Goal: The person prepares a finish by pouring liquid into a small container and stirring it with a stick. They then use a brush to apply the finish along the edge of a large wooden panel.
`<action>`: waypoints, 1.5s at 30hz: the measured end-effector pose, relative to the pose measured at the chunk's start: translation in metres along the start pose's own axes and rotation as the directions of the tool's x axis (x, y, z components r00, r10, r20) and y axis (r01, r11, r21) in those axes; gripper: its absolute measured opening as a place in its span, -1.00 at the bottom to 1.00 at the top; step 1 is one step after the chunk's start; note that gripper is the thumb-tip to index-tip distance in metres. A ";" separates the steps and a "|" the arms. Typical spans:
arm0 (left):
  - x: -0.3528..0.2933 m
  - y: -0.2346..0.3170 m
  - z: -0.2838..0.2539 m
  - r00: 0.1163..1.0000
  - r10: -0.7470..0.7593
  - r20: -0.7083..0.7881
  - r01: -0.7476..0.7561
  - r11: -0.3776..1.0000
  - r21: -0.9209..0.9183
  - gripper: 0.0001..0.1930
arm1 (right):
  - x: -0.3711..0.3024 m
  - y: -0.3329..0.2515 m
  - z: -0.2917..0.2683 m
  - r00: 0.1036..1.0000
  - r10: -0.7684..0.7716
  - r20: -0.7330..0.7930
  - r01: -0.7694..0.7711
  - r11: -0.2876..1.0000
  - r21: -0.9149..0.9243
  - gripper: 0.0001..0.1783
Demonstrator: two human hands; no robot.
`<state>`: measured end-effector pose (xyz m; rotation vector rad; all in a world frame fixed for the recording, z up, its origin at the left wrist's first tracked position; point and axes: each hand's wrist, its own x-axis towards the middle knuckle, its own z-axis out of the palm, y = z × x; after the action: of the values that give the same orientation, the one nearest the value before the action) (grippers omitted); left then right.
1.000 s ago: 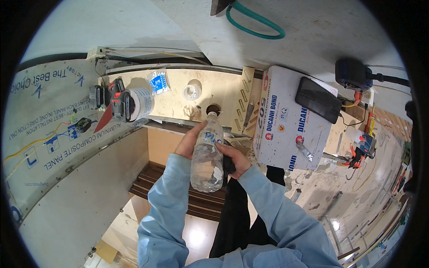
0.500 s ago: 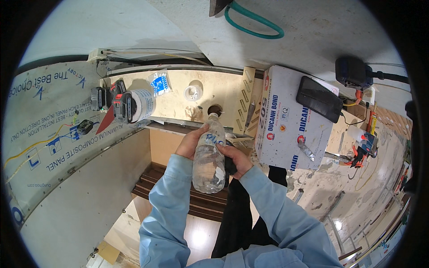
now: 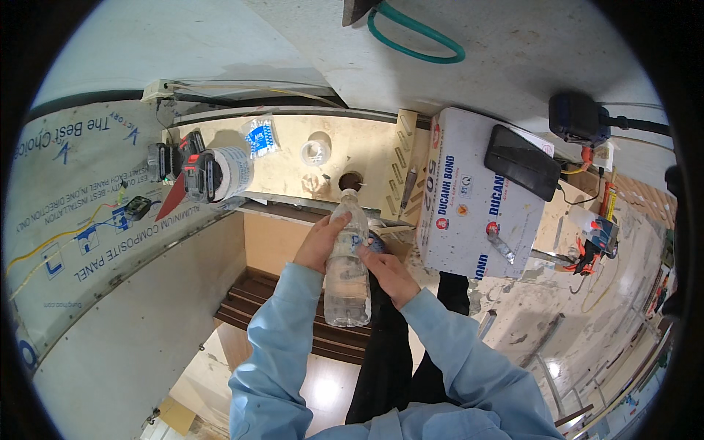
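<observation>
A clear plastic bottle is in front of me, its neck toward the bench and its base toward me. My left hand is closed around its upper left side, the thumb lying along the shoulder. My right hand has its fingers and thumb against the bottle's right side. Blue marking on the bottle is partly covered by my right fingers. Just beyond the bottle's neck, a round dark hole opens in the pale bench top.
On the bench stand a white tape roll, a small blue-and-white packet, a white bucket and power-tool batteries. To the right, a phone rests on a large white carton. A marker-like tool lies beside the carton.
The bottle has turned in my hands, so its blue marking and white patch face differently. Its base has swung slightly to the right and toward me. My right hand has shifted slightly on it.
</observation>
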<state>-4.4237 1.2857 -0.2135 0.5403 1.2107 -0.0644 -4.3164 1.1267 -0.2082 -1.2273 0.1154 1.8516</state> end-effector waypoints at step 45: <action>0.009 0.017 -0.008 0.996 0.019 -0.088 0.001 0.976 0.218 -0.55 | 0.014 -0.026 -0.005 0.991 0.070 0.111 -0.075 0.996 0.044 -0.33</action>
<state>-4.4216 1.3060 -0.2173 0.7469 1.2972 -0.1682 -4.2966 1.1488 -0.2120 -1.0993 0.1452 1.9635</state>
